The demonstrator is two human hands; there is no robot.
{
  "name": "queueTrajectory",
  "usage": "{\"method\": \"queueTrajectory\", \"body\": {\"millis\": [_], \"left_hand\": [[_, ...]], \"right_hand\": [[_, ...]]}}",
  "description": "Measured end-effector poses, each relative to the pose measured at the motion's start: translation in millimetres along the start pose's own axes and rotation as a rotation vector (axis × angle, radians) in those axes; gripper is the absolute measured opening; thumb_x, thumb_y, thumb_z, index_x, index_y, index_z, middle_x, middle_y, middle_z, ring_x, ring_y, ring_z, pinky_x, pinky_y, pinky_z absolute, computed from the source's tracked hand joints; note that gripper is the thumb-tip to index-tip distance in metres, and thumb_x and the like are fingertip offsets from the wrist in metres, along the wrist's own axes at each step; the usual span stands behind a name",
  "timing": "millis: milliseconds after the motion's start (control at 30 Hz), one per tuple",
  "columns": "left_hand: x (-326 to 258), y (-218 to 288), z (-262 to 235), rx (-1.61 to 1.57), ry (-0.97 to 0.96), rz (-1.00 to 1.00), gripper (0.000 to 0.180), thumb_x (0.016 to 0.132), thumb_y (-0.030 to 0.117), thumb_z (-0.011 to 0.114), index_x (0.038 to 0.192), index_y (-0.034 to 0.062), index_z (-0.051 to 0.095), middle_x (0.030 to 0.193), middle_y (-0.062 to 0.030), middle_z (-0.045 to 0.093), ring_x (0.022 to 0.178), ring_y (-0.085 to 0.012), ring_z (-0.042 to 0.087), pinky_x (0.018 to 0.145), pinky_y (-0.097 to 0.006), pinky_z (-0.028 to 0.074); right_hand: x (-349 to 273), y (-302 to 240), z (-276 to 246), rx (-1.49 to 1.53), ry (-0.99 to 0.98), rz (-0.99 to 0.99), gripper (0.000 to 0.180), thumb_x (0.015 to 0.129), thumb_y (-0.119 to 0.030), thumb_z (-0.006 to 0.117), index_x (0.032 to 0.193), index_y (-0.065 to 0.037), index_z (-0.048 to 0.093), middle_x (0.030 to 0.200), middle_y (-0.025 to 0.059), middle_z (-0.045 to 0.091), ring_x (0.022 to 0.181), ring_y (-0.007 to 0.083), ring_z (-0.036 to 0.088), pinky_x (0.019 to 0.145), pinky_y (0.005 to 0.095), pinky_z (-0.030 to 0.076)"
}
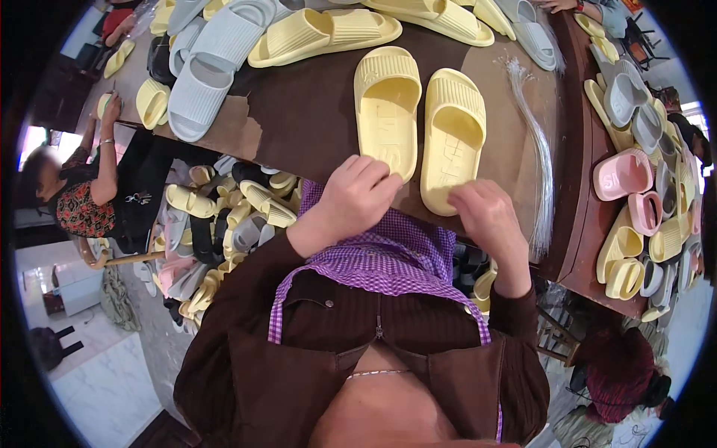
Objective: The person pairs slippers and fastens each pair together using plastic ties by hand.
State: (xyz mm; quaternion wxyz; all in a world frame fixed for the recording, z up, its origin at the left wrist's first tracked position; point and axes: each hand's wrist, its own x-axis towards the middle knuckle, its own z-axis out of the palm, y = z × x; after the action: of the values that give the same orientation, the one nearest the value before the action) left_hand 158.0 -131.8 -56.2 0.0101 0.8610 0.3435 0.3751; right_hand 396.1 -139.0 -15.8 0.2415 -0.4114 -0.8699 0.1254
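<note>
Two yellow slide sandals lie side by side on the brown tabletop in front of me, heels toward me: a left slide point(387, 112) and a right slide point(452, 142). My left hand point(357, 193) is closed, its fingers curled at the left slide's heel. At the right slide's heel, the bent fingertips of my right hand point(489, 220) overlap the sole's edge in a pinch. Whatever either hand holds is too small or hidden to make out. To the right of the slides lies a bundle of thin, whitish strands point(536, 164).
Yellow slides point(328, 36) and grey slides point(216, 67) line the table's far side. A brown table point(575, 246) at right bears yellow, grey and pink slides. More slides point(224, 201) are heaped below, at left. A person point(86, 187) works at the left; other people are at the edges.
</note>
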Motion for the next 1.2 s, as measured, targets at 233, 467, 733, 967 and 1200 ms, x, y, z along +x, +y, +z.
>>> {"method": "queueTrajectory", "body": {"millis": [233,467,733,967,1200], "left_hand": [[32,-42,27,0.162,-0.145,-0.054,0.007,0.073,0.008,0.062,0.075,0.005,0.056,0.073,-0.0081,0.052,0.071,-0.025,0.055,0.065,-0.034,0.045],[55,-78,52,0.165,-0.046,-0.072,0.004,0.074,0.006,0.053,0.071,0.006,0.056,0.075,-0.0075,0.053,0.074,-0.0246,0.054,0.069,-0.035,0.044],[55,-84,62,0.154,0.018,-0.065,0.004,0.075,0.005,0.052,0.077,0.0054,0.055,0.082,-0.0086,0.054,0.08,-0.025,0.056,0.073,-0.034,0.044],[57,-91,62,0.123,-0.168,-0.101,0.011,0.081,0.006,0.05,0.09,0.0016,0.053,0.091,-0.0121,0.055,0.087,-0.0271,0.057,0.076,-0.036,0.046],[53,-90,66,0.108,-0.134,-0.132,0.012,0.081,0.007,0.049,0.09,0.0019,0.053,0.091,-0.0116,0.054,0.086,-0.0265,0.057,0.076,-0.036,0.046]], "right_hand": [[49,38,3,-0.24,-0.035,0.036,0.008,0.077,-0.006,0.06,0.082,-0.001,0.061,0.076,0.0157,0.06,0.073,0.0337,0.058,0.065,0.0398,0.047],[65,68,-2,0.076,0.072,0.192,0.015,0.083,-0.009,0.057,0.092,0.001,0.064,0.075,0.0151,0.062,0.065,0.0281,0.059,0.061,0.0353,0.047],[102,171,5,0.033,0.111,0.623,0.024,0.084,-0.02,0.059,0.083,0.003,0.065,0.061,0.0035,0.056,0.055,0.0094,0.051,0.051,0.0264,0.042],[124,186,24,0.193,0.013,0.698,0.025,0.082,-0.021,0.061,0.081,0.003,0.067,0.06,0.0021,0.056,0.055,0.0101,0.05,0.053,0.0261,0.042],[163,170,29,0.209,0.243,0.382,0.018,0.082,-0.013,0.062,0.092,0.001,0.066,0.068,0.0029,0.059,0.061,0.0094,0.052,0.057,0.0242,0.042]]}}
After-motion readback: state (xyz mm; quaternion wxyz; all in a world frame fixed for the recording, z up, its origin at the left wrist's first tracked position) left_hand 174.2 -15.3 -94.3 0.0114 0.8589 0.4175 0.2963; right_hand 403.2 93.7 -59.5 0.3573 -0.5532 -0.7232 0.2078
